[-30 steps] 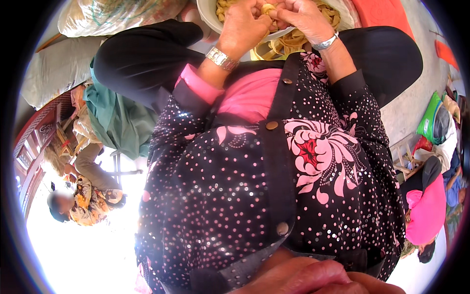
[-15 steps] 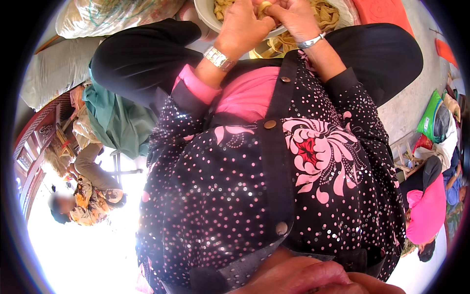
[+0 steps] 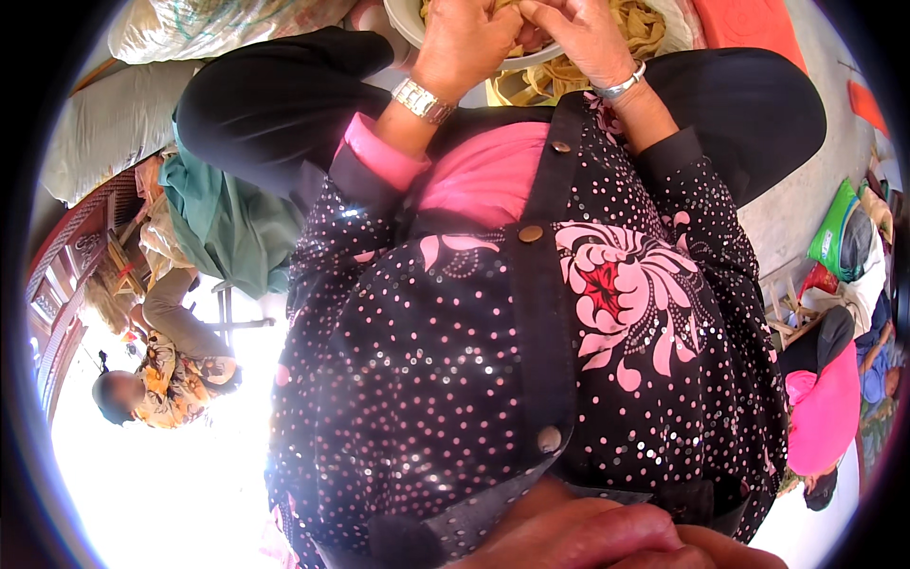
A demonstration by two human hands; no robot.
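At the top edge, my left hand (image 3: 466, 45) and my right hand (image 3: 586, 43) meet over a white basin (image 3: 406, 21). Both have curled fingers with the tips close together; the picture's edge cuts off part of them. Whatever lies between the fingers is hidden. Pale yellow, crinkled strips (image 3: 643, 28) fill the basin around my hands. More strips (image 3: 542, 83) lie just below the basin's near rim, between my legs.
Stuffed pale sacks (image 3: 218, 28) stand at the upper left, above a green cloth (image 3: 232, 223). An orange-red object (image 3: 749, 33) lies right of the basin. People sit at both sides: one in a floral top (image 3: 180, 379), another in pink (image 3: 825, 417), near a green bag (image 3: 834, 223).
My hands have shifted slightly, the right one a little to the right. A pale yellow piece seen at my fingertips before is now out of sight.
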